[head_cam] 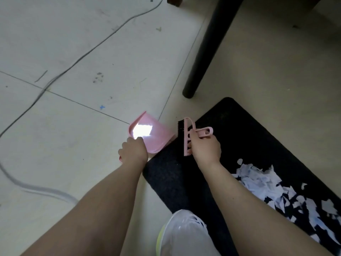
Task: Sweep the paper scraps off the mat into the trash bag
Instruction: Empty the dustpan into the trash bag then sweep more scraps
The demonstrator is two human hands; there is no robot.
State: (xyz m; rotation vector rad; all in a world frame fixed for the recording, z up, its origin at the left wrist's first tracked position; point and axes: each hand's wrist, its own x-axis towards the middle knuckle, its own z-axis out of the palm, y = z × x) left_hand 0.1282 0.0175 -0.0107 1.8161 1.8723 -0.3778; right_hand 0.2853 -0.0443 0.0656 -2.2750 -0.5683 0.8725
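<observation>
My left hand (133, 150) grips pink dustpan (150, 134), right hand (205, 147) grips brush (186, 136) — paper scraps (276, 193) at 4 o'clock on mat (239, 135); fast strokes may scatter them onto floor (73, 52).

This looks like an indoor room in a home or small office, seen at floor level. Large pale floor tiles (73, 52) with thin grout lines cover the left and far side, scuffed and marked with dirt. A grey cable (77, 58) trails loosely across them. A dark furniture leg (208, 47) stands on the floor at the far right, and a black mat (230, 137) lies near it.
</observation>
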